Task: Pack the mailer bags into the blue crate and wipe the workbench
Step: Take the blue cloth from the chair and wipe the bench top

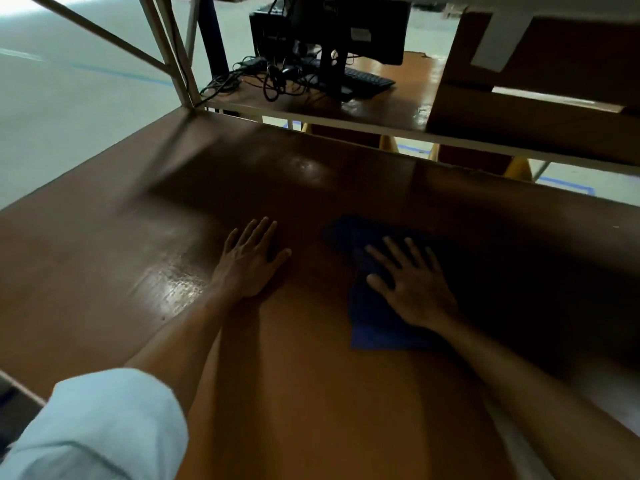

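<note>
A blue cloth lies flat on the brown workbench, right of centre. My right hand presses down on the cloth with its fingers spread. My left hand rests palm down on the bare wood beside it, fingers apart, holding nothing. Neither mailer bags nor a blue crate appear in this view.
A white metal frame post rises at the bench's back left corner. Behind the bench stands another table with a monitor, a keyboard and tangled cables. A large cardboard box sits at the back right.
</note>
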